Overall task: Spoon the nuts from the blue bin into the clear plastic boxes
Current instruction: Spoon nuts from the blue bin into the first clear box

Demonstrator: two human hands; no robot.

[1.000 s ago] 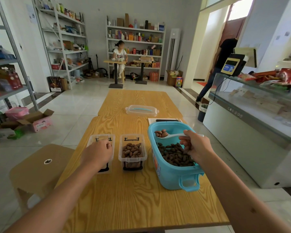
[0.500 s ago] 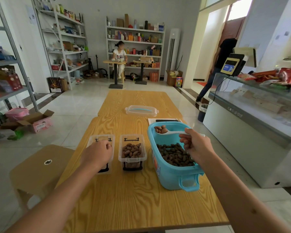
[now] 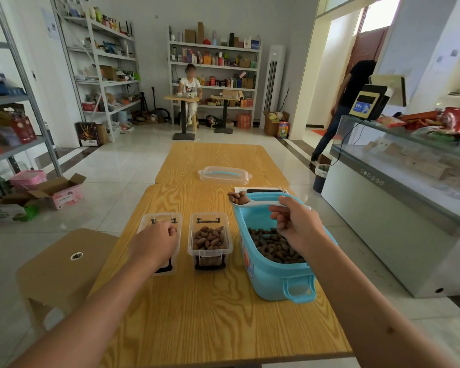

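Right hand grips the heaped spoon; left hand curls on the empty box. Tilt it, nuts spill.

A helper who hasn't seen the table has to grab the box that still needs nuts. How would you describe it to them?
On the near wooden table, left of the blue bin, two clear plastic boxes stand side by side. Take the left box, the one under the left hand. Its neighbour, the right box, already holds brown nuts, while no nuts show in this one.
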